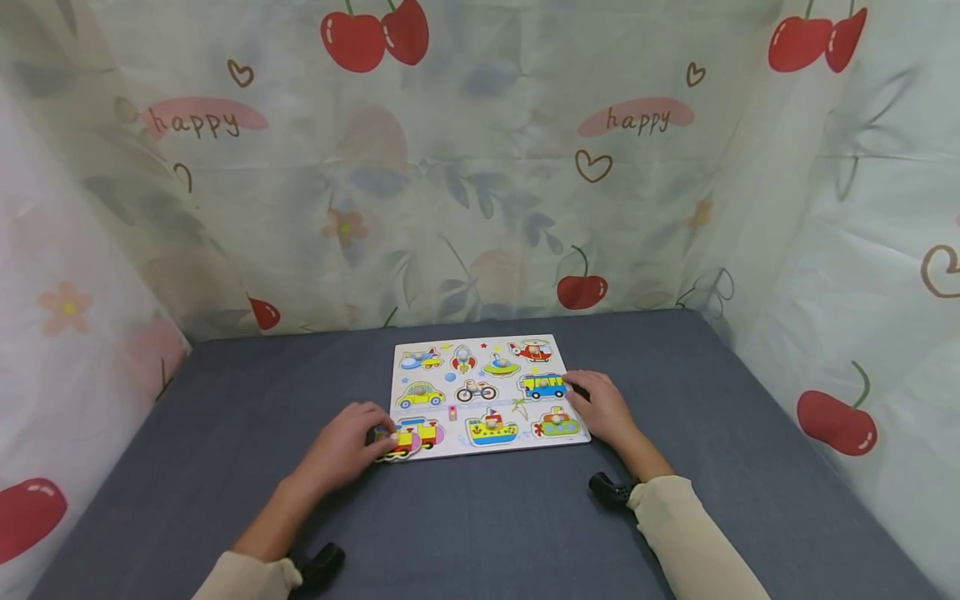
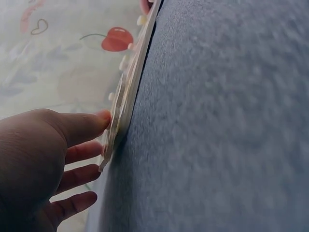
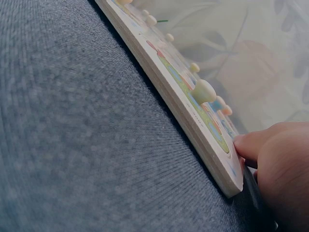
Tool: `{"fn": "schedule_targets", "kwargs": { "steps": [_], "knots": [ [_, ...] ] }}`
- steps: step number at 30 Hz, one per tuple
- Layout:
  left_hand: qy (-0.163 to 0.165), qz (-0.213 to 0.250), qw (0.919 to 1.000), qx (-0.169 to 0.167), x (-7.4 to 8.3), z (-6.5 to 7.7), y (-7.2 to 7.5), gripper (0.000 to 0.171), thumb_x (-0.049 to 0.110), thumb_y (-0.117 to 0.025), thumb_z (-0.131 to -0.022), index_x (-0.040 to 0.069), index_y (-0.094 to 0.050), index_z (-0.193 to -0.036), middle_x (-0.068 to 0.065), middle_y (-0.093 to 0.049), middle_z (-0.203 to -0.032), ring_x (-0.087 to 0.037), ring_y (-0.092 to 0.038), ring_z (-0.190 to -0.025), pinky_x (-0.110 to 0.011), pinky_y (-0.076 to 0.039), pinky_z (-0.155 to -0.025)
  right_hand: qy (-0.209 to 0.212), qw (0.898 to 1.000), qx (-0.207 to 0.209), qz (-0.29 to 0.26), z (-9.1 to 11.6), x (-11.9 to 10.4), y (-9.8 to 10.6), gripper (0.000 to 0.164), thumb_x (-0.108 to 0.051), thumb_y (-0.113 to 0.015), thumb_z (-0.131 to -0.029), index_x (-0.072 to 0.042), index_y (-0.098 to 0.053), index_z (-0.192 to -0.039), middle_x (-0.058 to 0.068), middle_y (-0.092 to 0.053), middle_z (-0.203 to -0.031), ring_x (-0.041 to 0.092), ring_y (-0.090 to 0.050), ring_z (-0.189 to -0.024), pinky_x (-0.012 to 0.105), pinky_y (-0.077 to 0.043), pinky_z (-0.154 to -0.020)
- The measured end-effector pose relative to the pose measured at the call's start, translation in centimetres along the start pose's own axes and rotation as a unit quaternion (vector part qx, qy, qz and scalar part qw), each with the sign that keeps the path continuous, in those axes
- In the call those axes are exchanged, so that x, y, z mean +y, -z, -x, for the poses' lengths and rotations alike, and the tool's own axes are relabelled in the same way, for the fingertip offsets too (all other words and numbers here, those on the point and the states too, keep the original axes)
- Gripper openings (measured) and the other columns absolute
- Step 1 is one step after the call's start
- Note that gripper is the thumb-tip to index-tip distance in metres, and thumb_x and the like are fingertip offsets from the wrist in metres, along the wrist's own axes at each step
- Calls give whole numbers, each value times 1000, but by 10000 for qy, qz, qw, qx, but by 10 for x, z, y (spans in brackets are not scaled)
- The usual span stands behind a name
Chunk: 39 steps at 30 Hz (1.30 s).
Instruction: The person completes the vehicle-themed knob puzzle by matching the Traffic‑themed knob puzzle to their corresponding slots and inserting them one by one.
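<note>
A wooden peg puzzle board [image 1: 465, 408] lies on the table, with several knobbed vehicle pieces in its cutouts. At its lower left corner my left hand [image 1: 347, 446] pinches the train piece [image 1: 405, 442], which sits tilted over its printed slot and overhangs the board's edge. In the left wrist view the thumb [image 2: 91, 124] presses the piece's face, with fingers behind it. On the opposite side my right hand [image 1: 603, 408] grips the board's right edge beside the bus piece [image 1: 543, 386]. The submarine piece [image 3: 193, 96] with its round knob shows close up in the right wrist view.
Dark grey cloth covers the table [image 1: 480, 533]. A patterned curtain [image 1: 465, 208] with cherries and hearts hangs behind it and along both sides. Black wrist straps [image 1: 611, 490] stick out near both sleeves.
</note>
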<state>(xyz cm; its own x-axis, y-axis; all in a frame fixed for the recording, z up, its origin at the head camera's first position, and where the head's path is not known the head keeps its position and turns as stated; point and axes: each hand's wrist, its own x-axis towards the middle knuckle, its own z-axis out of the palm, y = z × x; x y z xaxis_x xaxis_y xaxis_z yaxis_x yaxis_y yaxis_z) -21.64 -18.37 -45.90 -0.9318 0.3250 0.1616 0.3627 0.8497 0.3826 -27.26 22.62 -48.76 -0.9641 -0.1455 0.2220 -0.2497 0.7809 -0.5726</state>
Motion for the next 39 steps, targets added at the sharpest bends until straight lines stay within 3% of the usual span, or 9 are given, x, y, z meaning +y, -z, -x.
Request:
{"fn": "schedule_targets", "kwargs": {
  "steps": [7, 24, 30, 39],
  "knots": [
    [-304, -5, 9995, 85, 6, -9, -3, 12, 28, -78, -84, 22, -69, -88, 6, -62, -98, -17, -53, -93, -41, -46, -83, -14, 10000, -18, -3, 0, 1, 1, 38, -17, -59, -98, -2, -58, -133, 18, -53, -138, 37, -38, -133, 56, -29, -107],
    [-405, -434, 9982, -50, 18, -26, -11, 12, 32, -76, -84, 22, -70, -87, 10, -61, -90, -13, -51, -86, -36, -45, -78, -87, 9999, -87, -52, -1, 2, 1, 39, -18, -59, -97, -4, -59, -133, 17, -52, -139, 35, -37, -134, 55, -28, -108],
    [-562, -454, 9974, 37, 18, -27, -12, 11, 31, -77, -84, 22, -70, -87, 10, -60, -88, -14, -53, -88, -37, -46, -80, -22, 10000, -57, -30, -1, 1, 2, 39, -17, -59, -97, -2, -58, -133, 19, -52, -138, 37, -37, -133, 56, -29, -108],
    [-510, -499, 9975, -2, 23, -26, -10, 13, 32, -77, -84, 21, -71, -88, 8, -62, -90, -14, -53, -88, -37, -46, -80, -76, 9999, -95, -74, -1, 0, 2, 39, -18, -60, -97, -3, -58, -133, 18, -52, -139, 36, -37, -134, 55, -28, -108]
  ]
}}
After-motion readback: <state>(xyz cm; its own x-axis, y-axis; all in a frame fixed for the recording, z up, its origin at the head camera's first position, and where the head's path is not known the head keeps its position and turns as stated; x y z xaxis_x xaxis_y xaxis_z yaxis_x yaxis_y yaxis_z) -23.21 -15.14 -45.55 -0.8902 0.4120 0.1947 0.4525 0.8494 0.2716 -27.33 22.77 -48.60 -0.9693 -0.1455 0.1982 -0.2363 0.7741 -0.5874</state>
